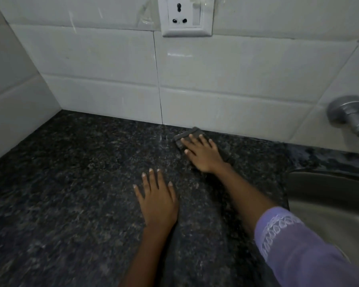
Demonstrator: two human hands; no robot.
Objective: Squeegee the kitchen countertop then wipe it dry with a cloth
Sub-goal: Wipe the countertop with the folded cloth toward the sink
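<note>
The dark speckled granite countertop fills the lower view. A dark grey cloth lies flat on it close to the tiled back wall. My right hand presses on the cloth with straight, spread fingers; most of the cloth is hidden under the palm. My left hand rests flat on the bare counter nearer to me, fingers straight and apart. No squeegee is in view.
White wall tiles close off the back and left sides. An electrical socket sits high on the back wall. A steel sink lies at the right, with a metal tap fitting on the wall above it.
</note>
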